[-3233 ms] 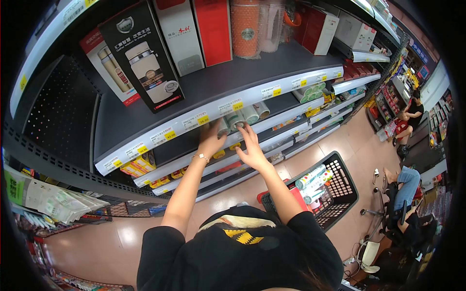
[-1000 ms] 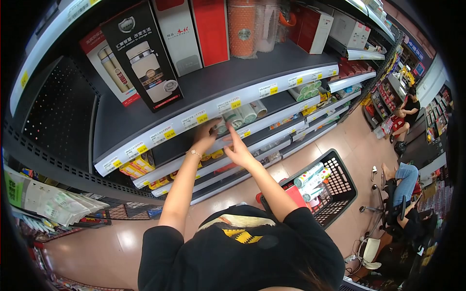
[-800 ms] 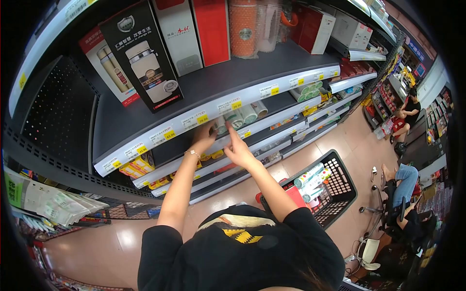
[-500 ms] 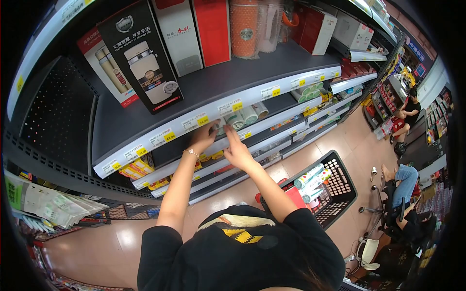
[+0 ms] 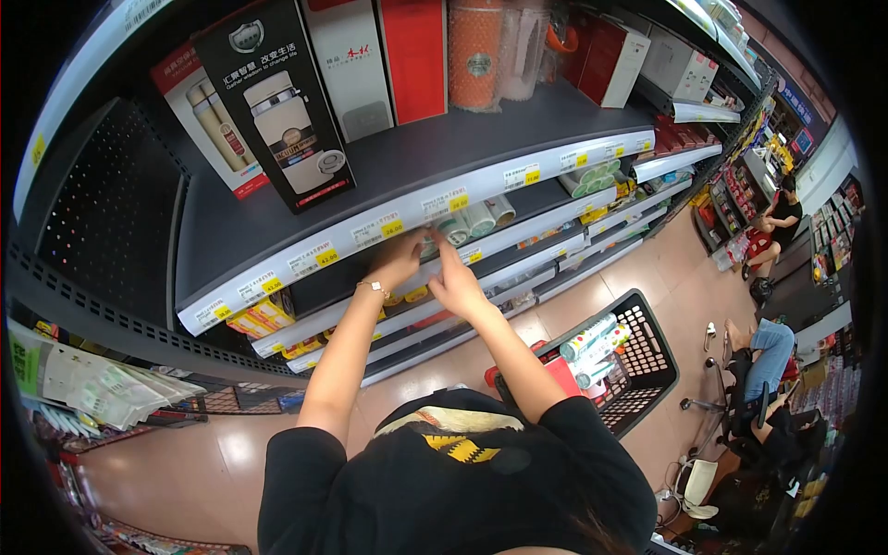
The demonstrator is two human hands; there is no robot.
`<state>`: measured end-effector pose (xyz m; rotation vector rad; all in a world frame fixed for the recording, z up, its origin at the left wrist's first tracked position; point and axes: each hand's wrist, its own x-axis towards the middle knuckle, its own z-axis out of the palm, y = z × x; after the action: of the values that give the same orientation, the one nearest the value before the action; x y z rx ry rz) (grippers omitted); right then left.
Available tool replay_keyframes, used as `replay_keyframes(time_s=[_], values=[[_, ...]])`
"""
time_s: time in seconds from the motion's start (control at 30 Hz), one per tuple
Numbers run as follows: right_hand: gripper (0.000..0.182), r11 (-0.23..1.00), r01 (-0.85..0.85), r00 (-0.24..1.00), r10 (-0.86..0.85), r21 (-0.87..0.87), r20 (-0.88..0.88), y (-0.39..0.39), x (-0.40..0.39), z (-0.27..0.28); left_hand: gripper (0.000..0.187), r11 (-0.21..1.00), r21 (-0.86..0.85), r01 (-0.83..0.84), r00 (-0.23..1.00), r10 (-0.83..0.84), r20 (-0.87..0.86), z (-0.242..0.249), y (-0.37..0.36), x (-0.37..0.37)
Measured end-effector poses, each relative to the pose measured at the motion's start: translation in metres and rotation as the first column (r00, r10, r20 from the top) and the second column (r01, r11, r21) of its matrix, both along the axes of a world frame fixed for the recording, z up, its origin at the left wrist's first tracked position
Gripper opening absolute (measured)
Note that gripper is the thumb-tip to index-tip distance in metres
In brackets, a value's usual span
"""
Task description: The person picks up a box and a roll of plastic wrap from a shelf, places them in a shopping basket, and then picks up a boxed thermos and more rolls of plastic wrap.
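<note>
Both hands reach under the edge of the upper shelf (image 5: 416,215), onto the second shelf. My left hand (image 5: 398,263) is at a pale cylindrical item, with its fingertips partly hidden by the price strip. Close on its right, my right hand (image 5: 455,282) has its fingers extended up against the same item. Whether the left fingers grip it cannot be made out. Just right of the fingertips lies a row of cylinders with pale green and white ends (image 5: 476,220).
Boxed flasks (image 5: 287,134) and an orange wrapped cup (image 5: 474,60) stand on the upper shelf. A black shopping basket (image 5: 652,356) with wrapped rolls (image 5: 592,347) is on the floor at right. Two people sit farther right, one in jeans (image 5: 770,356).
The left hand has shifted slightly right, toward the right hand. The right hand remains beside the row with its fingers still raised. The view has moved slightly.
</note>
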<state>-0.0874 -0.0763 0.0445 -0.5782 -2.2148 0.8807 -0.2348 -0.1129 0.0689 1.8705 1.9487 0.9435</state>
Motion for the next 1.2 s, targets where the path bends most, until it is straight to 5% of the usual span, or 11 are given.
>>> replay_keyframes(time_s=[0.13,0.27,0.57,0.77,0.87,1.07,1.13,1.17,1.2], values=[[0.067,0.998,-0.001,0.999,0.004,-0.068,0.04,-0.003,0.007,0.011,0.029,0.994,0.086,0.07,0.99,-0.059,-0.125,-0.004,0.002,0.0],[0.068,0.999,0.013,1.0,-0.013,-0.03,0.007,-0.006,0.007,0.002,0.03,0.993,0.104,0.064,0.997,-0.06,-0.045,-0.005,0.0,0.003],[0.063,0.97,-0.055,0.985,0.013,-0.239,-0.174,-0.017,0.021,-0.019,0.046,0.986,0.085,0.145,0.988,-0.149,0.047,-0.004,-0.007,-0.001],[0.037,0.964,0.021,0.995,-0.046,-0.264,-0.089,-0.01,0.055,-0.059,0.046,0.992,0.123,0.036,0.987,-0.054,0.152,-0.002,-0.016,0.004],[0.029,0.818,-0.054,0.976,-0.078,-0.572,-0.204,-0.015,0.083,-0.085,0.038,0.965,0.263,-0.01,0.999,-0.001,0.04,-0.003,-0.024,0.01],[0.027,0.726,0.287,0.945,-0.322,-0.625,0.059,-0.035,0.154,-0.135,0.024,0.928,0.347,0.135,0.986,-0.16,0.043,-0.002,-0.038,0.04],[0.026,0.747,0.475,0.88,-0.403,-0.466,0.251,-0.05,0.178,-0.139,0.022,0.914,0.321,0.249,0.964,-0.265,0.006,-0.011,-0.042,0.054],[0.028,0.782,0.536,0.844,-0.492,-0.318,0.211,-0.058,0.188,-0.154,0.021,0.916,0.278,0.29,0.949,-0.312,0.037,-0.02,-0.044,0.06],[0.03,0.688,0.63,0.775,-0.53,-0.359,0.344,-0.068,0.2,-0.158,0.021,0.922,0.228,0.313,0.937,-0.339,0.086,-0.024,-0.049,0.068]])
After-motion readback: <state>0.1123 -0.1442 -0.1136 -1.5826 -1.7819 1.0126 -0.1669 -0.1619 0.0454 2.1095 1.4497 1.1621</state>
